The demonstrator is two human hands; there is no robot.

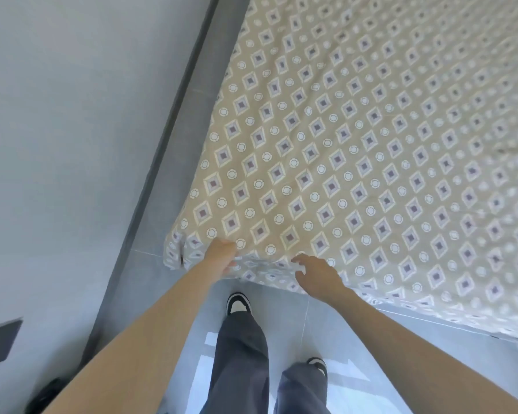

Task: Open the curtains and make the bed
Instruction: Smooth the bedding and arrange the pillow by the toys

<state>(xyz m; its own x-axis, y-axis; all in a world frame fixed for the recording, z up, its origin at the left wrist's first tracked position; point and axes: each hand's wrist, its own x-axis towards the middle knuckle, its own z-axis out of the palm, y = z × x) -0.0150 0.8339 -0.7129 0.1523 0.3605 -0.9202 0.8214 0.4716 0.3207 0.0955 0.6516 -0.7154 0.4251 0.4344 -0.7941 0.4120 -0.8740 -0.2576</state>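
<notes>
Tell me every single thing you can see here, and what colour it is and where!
bedcover: one, beige with purple diamonds and white rings, spread over the bed, filling the upper right
floor: one, pale grey tiles, at the bottom under the feet
wall: one, light grey, on the left
dark strip: one, dark grey, running between the wall and the bed
dark object: one, dark grey, at the lower left edge; too cut off to tell what it is
shoes: two, black and white, on the floor
trousers: one pair, dark grey, bottom middle
left hand: one, gripping the bedcover's edge near the corner
right hand: one, fingers spread, at the bedcover's edge
</notes>
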